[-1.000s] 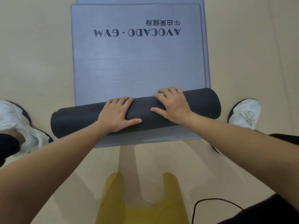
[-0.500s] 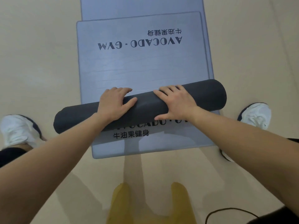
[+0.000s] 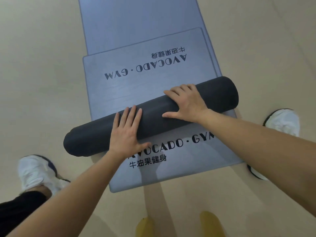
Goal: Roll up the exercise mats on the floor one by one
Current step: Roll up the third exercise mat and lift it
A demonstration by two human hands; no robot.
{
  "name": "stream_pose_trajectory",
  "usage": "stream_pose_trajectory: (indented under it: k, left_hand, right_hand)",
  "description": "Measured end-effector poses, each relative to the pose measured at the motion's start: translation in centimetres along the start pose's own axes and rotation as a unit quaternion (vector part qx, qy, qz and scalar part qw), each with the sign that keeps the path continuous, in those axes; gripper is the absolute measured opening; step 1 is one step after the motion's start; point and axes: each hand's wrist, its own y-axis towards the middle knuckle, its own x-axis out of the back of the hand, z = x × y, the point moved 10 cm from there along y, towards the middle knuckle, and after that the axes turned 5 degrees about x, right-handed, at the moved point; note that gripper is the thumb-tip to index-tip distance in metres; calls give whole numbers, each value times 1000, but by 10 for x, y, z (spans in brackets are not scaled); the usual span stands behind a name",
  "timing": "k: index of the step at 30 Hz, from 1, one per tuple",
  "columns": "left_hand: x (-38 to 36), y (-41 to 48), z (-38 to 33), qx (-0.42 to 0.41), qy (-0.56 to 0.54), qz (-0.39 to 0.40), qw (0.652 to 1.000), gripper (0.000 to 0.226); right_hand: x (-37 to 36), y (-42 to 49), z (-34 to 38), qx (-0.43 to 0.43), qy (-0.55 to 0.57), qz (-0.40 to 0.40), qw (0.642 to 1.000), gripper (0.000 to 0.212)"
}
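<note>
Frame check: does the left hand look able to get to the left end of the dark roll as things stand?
Likely yes. The left hand lies flat on the roll, gripping nothing, and only bare roll runs from it to that end; nothing sits in between.

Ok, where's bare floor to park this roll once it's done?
Bare floor lies left of the mats, beyond the left shoe. Another patch lies right of the mats, past the right shoe. Crowded: the middle, where the left hand and right hand press the roll on the stacked mats.
</note>
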Motion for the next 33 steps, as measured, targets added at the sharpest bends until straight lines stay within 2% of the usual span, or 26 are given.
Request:
stream_pose_trajectory:
  k: [3,7,10,15,22,25,28,33]
  left_hand:
    - [5,25,11,3,-12,22,1000,138]
    - [6,60,28,-5,-55,90,994,148]
    - [1,78,37,-1,-61,135,989,154]
    - [3,101,45,4,-57,155,986,152]
    - [22,111,44,3,-63,164,984,127]
    - [9,89,31,-4,-79,244,967,124]
    - [-18,43,12,-10,-139,325,935,119]
    - [-61,-41,-16,-18,-183,376,908,118]
  right_hand:
    - [-5,-5,7,52,-21,8,998,100]
    - [-22,4,-3,36,-59,107,992,123]
    - [-29,21,-12,36,-71,149,986,136]
    - [-42,44,-23,45,-90,207,973,155]
    - [-29,56,-18,58,-19,203,977,129]
    - [-31,36,-9,52,34,270,961,127]
    - [-42,-1,12,50,83,361,928,121]
    - [-68,-68,60,87,95,410,903,115]
